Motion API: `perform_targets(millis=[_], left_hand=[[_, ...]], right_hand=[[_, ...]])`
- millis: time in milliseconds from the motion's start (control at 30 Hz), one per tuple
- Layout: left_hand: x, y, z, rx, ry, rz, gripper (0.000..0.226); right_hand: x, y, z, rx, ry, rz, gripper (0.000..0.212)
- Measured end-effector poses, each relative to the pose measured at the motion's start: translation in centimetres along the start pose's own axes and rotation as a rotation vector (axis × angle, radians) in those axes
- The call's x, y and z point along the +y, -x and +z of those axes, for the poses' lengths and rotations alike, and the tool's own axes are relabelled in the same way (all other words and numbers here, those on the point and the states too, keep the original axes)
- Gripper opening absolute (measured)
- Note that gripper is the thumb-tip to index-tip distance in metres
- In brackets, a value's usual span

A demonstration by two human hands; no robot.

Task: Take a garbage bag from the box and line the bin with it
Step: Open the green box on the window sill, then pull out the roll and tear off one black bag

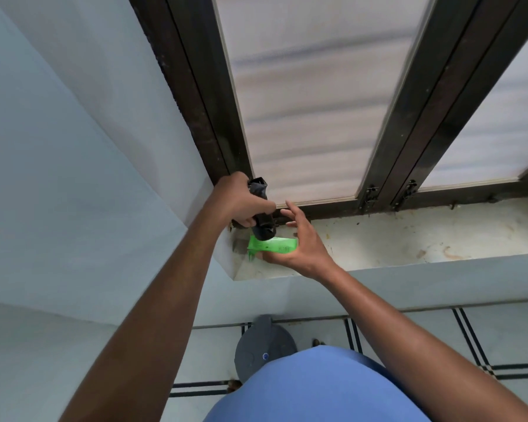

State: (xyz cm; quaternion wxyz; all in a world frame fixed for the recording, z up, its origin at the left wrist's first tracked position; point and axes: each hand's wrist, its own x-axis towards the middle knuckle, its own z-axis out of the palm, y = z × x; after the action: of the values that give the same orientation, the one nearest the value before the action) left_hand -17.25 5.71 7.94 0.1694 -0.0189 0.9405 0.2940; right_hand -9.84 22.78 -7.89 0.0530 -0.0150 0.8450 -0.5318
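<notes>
Blue cloth of the person's shirt (pixel 311 388) fills the bottom of the view, and just past it one round grey bin (pixel 261 345) stands on the tiled floor (pixel 439 339), its lid on. Two bare forearms reach up from there to a stained window ledge (pixel 409 239). The right hand (pixel 299 242) cups one bright green box (pixel 272 245) from beneath, thumb and lower fingers holding it while the upper fingers spread loose. Directly above the box, touching its top edge, one black garbage bag roll (pixel 261 211) stands nearly upright in the left hand (pixel 241 202), whose fingers are wrapped round its middle. Behind both hands rises a dark-framed window (pixel 403 132) with two frosted panes and two small latches at the sill.
</notes>
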Motion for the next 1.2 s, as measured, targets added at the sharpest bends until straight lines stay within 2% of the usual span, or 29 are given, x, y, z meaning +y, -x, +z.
perform_targets(millis=[133, 267, 333, 400, 467, 567, 667, 733, 833, 933, 1000, 1133, 1200], left_hand=[[-0.8, -1.0, 1.5, -0.054, 0.02, 0.006, 0.046], [-1.4, -1.1, 3.1, -0.05, 0.232, -0.053, 0.085], [-2.1, -0.8, 4.4, -0.115, 0.402, -0.1, 0.079], [-3.2, -0.6, 6.1, -0.1, 0.526, -0.062, 0.061], [-4.3, -0.9, 7.6, -0.038, 0.641, -0.03, 0.053], [-4.6, -0.8, 8.6, -0.025, 0.722, -0.027, 0.044], [-4.8, -0.5, 9.1, -0.037, 0.782, -0.023, 0.052], [-4.9, -0.6, 9.5, -0.022, 0.826, -0.047, 0.059], [-5.1, -1.1, 9.9, -0.032, 0.854, -0.104, 0.052], [-5.0, -1.1, 10.5, -0.053, 0.795, -0.06, 0.062], [-5.1, -1.0, 10.9, -0.059, 0.797, -0.055, 0.053], [-4.7, -0.8, 10.1, -0.217, 1.289, -0.184, 0.029], [-5.1, -1.0, 9.8, -0.245, 1.344, -0.178, 0.026]], right_hand=[[-1.9, 0.4, 0.3, 0.114, -0.132, 0.009, 0.075], [-1.6, 0.4, 0.5, 0.191, -0.427, 0.166, 0.05], [-1.3, 0.5, 0.3, 0.201, -0.544, 0.222, 0.037], [-1.5, 0.8, -0.1, 0.171, -0.57, 0.237, 0.034], [-1.7, 0.9, -0.2, 0.156, -0.586, 0.253, 0.035], [-2.1, 0.6, -0.2, 0.218, -0.587, 0.341, 0.047], [-2.2, 0.3, 0.0, 0.248, -0.585, 0.364, 0.052], [-2.2, 0.3, -0.1, 0.261, -0.618, 0.355, 0.045], [-2.3, 0.6, -0.1, 0.286, -0.598, 0.322, 0.03], [-2.2, 0.8, 0.2, 0.306, -0.572, 0.291, 0.024], [-2.1, 0.7, 0.2, 0.347, -0.594, 0.309, 0.022], [-1.7, 0.5, -0.4, 0.424, -0.693, 0.393, 0.021], [-1.3, 0.6, -0.7, 0.427, -0.701, 0.411, 0.021]])
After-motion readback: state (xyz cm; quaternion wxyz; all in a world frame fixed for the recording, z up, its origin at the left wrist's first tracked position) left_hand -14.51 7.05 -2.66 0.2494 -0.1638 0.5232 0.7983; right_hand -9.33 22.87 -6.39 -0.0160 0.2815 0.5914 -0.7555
